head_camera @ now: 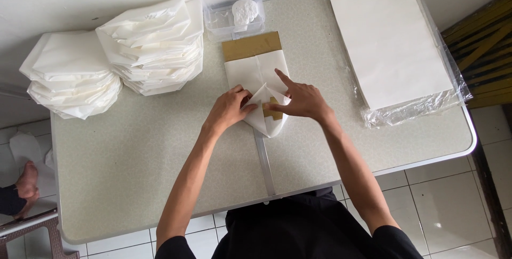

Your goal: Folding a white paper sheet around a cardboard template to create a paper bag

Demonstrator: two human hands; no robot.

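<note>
Black short-sleeved top, black trousers (bare forearms, no rings or watch).

Small packing workshop: folding table (133,168) stacked with folded paper (154,45).

Cardboard template (251,46) mostly hidden under white paper (256,75), left hand (228,110) fingers tucked beneath a fold, another person's foot (25,181) cut off at left edge

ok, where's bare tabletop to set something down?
Free: the near-left tabletop below the folded paper stacks, and the near-right strip below the wrapped sheet pile. Crowded: the far edge, and the centre where both hands fold the paper.
</note>
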